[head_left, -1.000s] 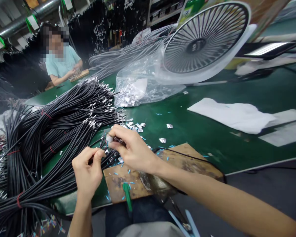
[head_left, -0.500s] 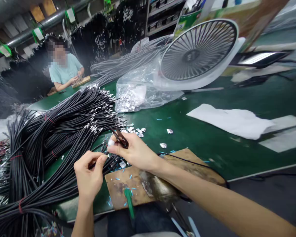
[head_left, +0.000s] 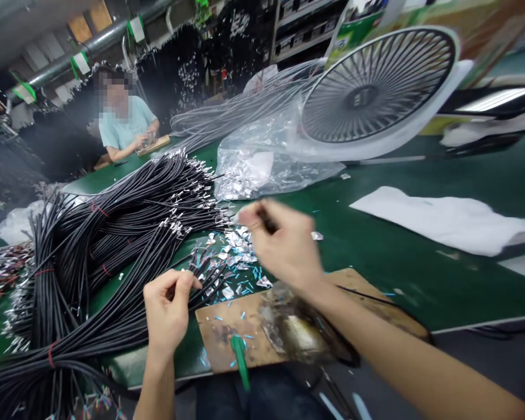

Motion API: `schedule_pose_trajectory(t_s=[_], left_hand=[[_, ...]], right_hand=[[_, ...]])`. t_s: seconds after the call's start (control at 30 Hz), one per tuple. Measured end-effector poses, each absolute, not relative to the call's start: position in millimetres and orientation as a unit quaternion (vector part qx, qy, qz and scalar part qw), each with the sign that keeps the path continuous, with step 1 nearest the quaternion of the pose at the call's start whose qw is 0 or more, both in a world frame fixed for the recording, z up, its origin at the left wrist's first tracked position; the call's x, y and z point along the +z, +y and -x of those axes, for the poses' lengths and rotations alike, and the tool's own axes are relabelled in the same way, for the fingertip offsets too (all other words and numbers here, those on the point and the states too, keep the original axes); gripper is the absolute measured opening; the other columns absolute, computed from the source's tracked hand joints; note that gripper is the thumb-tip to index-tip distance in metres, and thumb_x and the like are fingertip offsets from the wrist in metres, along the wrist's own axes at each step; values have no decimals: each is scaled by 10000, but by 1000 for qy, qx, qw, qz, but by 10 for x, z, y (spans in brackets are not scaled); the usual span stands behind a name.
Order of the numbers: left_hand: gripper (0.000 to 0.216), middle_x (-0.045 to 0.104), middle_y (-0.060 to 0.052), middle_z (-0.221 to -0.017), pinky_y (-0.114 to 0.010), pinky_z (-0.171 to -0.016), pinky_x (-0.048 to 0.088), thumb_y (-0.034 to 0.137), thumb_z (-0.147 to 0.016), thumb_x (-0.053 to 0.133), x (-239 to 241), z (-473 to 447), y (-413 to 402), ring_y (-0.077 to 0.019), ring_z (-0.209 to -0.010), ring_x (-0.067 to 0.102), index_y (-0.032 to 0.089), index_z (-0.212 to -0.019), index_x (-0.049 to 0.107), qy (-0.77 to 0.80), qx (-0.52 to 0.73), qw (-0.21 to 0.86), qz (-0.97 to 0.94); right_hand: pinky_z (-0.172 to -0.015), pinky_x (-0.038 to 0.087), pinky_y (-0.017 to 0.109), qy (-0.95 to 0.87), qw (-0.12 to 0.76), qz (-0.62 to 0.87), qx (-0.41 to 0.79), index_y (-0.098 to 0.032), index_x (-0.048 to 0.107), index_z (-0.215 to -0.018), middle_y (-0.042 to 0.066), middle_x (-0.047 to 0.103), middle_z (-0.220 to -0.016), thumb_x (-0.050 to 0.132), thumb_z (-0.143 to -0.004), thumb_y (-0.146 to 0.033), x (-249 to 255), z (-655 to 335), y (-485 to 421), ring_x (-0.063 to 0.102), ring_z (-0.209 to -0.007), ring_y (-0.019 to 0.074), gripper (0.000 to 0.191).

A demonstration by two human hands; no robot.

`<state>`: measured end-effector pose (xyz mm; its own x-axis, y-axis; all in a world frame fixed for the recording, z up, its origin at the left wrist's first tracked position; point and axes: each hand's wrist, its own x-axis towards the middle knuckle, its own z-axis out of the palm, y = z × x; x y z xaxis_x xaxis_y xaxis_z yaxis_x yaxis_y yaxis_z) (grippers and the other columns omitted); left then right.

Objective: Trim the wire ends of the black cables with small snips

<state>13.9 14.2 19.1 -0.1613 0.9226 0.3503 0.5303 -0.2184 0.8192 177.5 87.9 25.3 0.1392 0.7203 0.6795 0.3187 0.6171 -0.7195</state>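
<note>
My left hand [head_left: 168,306] is closed in a pinch at the front ends of the black cables [head_left: 126,303], on a black cable mostly hidden by the fingers. Up and to the right, my right hand [head_left: 284,242] is blurred by motion. It is closed around small black snips [head_left: 268,219], whose blades are hard to make out. Something white covers a fingertip of that hand. Between and beyond the hands lie foil scraps [head_left: 240,242] and bits of blue wire sleeve. The two hands are apart.
Bundles of black cables [head_left: 114,227] with red ties cover the left of the green table. A wooden board [head_left: 227,332] carries a green-handled tool [head_left: 240,361]. Behind are a clear plastic bag [head_left: 262,157], a fan [head_left: 376,93] and a seated co-worker [head_left: 126,125]. White paper [head_left: 437,219] lies right.
My right hand has moved up and right, away from my left hand, with the snips in it. The left hand stays pinched. The whole view has shifted slightly.
</note>
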Motion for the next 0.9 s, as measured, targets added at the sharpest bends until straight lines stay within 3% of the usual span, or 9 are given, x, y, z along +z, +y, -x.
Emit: schedule_pose_trajectory(t_s=[0.07,0.2,0.37,0.67,0.9], left_hand=[[244,566,16,-525,-188,-431,355,256,-804,568,178,-131,156,-87,-466,485,156,-597,645,593,511,183,-595],[124,597,25,-576,-168,-454,391,222,-758,632,152,-125,180,-85,-513,530,173,-654,678,576,546,155,-589],[105,609,29,-578,-172,-469,400,180,-739,643,135,-129,172,-85,-515,543,173,-637,665,576,526,141,-610],[286,528,34,-519,-184,-426,310,200,-822,526,150,-159,144,-70,-466,441,162,-538,526,612,495,139,-601],[325,471,43,-499,-193,-419,279,174,-841,474,177,-134,148,-63,-436,352,168,-516,461,601,453,136,-645]], right_hand=[[-456,300,218,-694,584,372,198,-172,492,-543,-26,455,-488,507,-878,-259,256,-1742,850,396,-457,87,347],[-486,356,204,-737,558,297,237,-123,646,-729,16,601,-642,596,-825,-169,233,-1661,767,475,-522,85,117],[-527,388,210,-754,554,243,255,-95,663,-750,29,593,-634,590,-819,-111,221,-1669,751,493,-562,96,102],[-553,398,218,-785,527,216,244,-116,590,-731,26,562,-669,506,-780,-31,216,-1680,703,486,-599,105,128],[-562,415,202,-746,538,241,310,-136,601,-753,8,594,-683,544,-784,-61,225,-1656,702,507,-593,89,99]])
